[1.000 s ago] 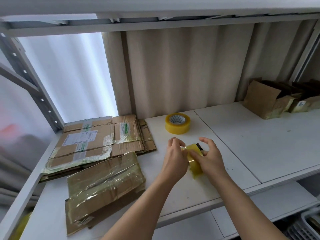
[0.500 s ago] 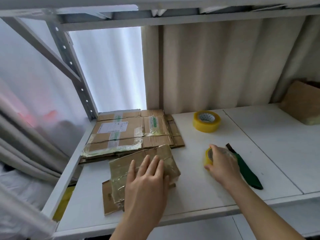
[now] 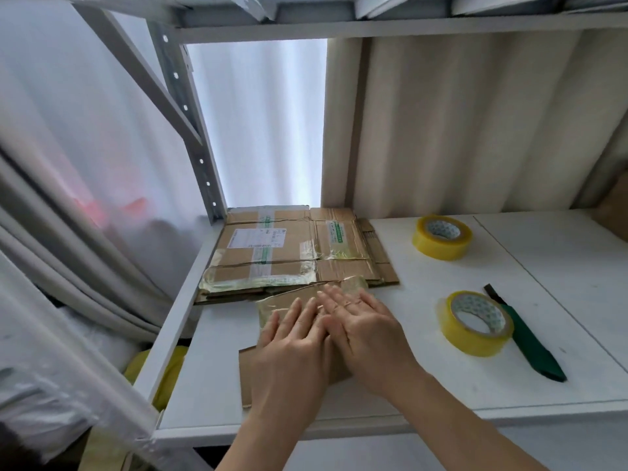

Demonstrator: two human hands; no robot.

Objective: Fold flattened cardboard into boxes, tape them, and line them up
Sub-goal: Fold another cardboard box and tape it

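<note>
A small flattened cardboard piece (image 3: pixel 272 304), brown with shiny tape on it, lies near the front of the white shelf (image 3: pixel 424 375). My left hand (image 3: pixel 292 348) and my right hand (image 3: pixel 363 331) both lie flat on it, fingers spread, side by side, hiding most of it. Behind it sits a stack of larger flattened boxes (image 3: pixel 292 249) with labels and tape. To the right, one yellow tape roll (image 3: pixel 475 322) leans tilted beside a green cutter (image 3: pixel 525 338). A second yellow tape roll (image 3: pixel 441 236) lies flat further back.
A grey metal upright (image 3: pixel 190 130) stands at the shelf's left rear corner, with white curtain (image 3: pixel 68 164) to its left. A beige curtain (image 3: pixel 458 124) hangs behind the shelf. A brown box corner (image 3: pixel 615 212) shows at the far right edge. Something yellow (image 3: pixel 170 372) lies below the shelf's left edge.
My right hand let go of the tape roll, left it beside the green cutter, and moved left onto the small cardboard next to my left hand. The view swung left.
</note>
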